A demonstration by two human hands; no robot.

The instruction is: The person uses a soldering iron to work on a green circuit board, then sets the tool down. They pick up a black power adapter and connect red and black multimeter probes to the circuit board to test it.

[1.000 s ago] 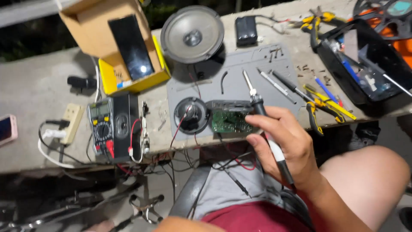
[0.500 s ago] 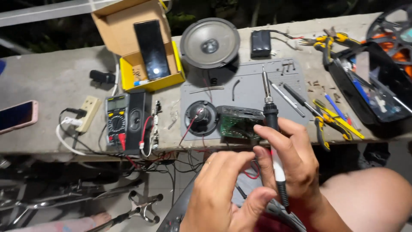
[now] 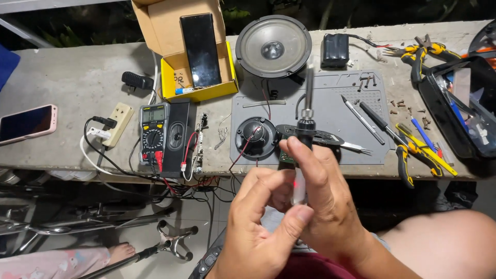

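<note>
Running across the view is a grey concrete counter (image 3: 77, 77), with tiled floor below it and dark foliage behind. On it lie a grey mat (image 3: 330, 111), a large speaker (image 3: 273, 47), a small speaker (image 3: 257, 137), a multimeter (image 3: 153, 132), a power strip (image 3: 118, 123), a yellow box (image 3: 199, 77) with a dark phone (image 3: 199, 49) propped in it, a pink phone (image 3: 26, 123), pliers (image 3: 413, 152) and a black case (image 3: 457, 111). Both hands are raised close together in front of the counter's near edge. The right hand (image 3: 323, 206) stands upright, its fingers closed round a soldering iron (image 3: 306, 129) whose tip points up over the mat. The left hand (image 3: 261, 227) comes in from below, fingers curled, thumb and fingertips touching the iron's handle beside the right fingers. A bare foot (image 3: 121, 252) shows on the floor.
</note>
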